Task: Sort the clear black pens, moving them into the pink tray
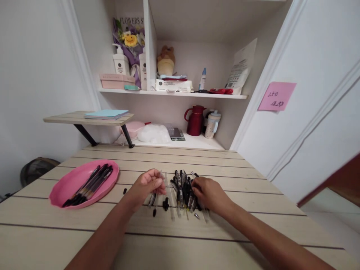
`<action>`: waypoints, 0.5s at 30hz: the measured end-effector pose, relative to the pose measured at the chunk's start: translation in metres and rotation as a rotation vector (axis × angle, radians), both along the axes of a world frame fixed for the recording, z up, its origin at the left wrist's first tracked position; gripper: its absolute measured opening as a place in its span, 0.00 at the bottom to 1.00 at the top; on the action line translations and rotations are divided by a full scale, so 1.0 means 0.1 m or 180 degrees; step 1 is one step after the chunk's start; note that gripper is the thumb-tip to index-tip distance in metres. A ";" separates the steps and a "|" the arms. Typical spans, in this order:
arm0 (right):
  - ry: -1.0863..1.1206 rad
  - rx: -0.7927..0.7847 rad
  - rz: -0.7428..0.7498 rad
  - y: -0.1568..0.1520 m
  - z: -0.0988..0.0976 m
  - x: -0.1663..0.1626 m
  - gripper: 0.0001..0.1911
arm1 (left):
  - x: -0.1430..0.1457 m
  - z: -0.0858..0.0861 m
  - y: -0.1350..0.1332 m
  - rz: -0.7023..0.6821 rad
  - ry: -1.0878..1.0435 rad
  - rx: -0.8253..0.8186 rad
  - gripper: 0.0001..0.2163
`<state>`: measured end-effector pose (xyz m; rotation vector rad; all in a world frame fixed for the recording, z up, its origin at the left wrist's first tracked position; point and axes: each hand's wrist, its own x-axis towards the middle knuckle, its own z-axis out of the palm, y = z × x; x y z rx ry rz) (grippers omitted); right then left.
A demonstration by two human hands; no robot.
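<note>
A heap of pen parts (180, 193), black pieces and clear barrels, lies mid-table. My left hand (147, 185) is closed in a pinch around a clear pen barrel (161, 176) held just left of the heap. My right hand (209, 193) rests palm down on the heap's right side, fingers curled onto the black pieces; what they grip is hidden. A pink oval tray (67, 183) at the left holds several finished black pens (91, 183). Small black caps (125, 191) lie loose between tray and heap.
The wooden plank table (180, 243) meets an alcove with shelves. On the lower shelf stand a red jug (195, 120) and a cup (212, 124). A small raised shelf (84, 119) with a notebook stands at back left. A pink sticky note (276, 96) hangs on the right wall.
</note>
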<state>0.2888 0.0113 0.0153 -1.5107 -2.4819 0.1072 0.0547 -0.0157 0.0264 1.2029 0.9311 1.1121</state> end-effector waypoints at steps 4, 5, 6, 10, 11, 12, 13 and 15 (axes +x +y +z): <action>0.0099 -0.0211 -0.0114 0.22 0.05 -0.12 0.10 | -0.01 -0.01 0.03 0.0161 -0.0330 -0.0012 0.10; 0.0088 -0.0273 -0.0111 0.26 0.07 -0.18 0.10 | 0.00 -0.03 0.04 0.0220 -0.0381 -0.0007 0.10; 0.0061 -0.0326 -0.0112 0.30 0.08 -0.24 0.10 | 0.01 -0.06 0.05 0.0287 -0.0406 0.0006 0.10; -0.0122 -0.0367 -0.0231 0.41 0.11 -0.49 0.12 | 0.05 -0.16 0.11 0.0489 -0.0306 0.0070 0.11; -0.0173 -0.0378 -0.0303 0.43 0.10 -0.54 0.13 | 0.06 -0.18 0.12 0.0499 -0.0255 0.0080 0.11; -0.0218 -0.0404 -0.0381 0.44 0.10 -0.58 0.13 | 0.06 -0.20 0.13 0.0508 -0.0208 0.0086 0.12; -0.0256 -0.0436 -0.0455 0.45 0.09 -0.61 0.14 | 0.07 -0.21 0.13 0.0517 -0.0166 0.0090 0.12; -0.0295 -0.0500 -0.0572 0.47 0.07 -0.65 0.15 | 0.07 -0.21 0.13 0.0537 -0.0107 0.0103 0.12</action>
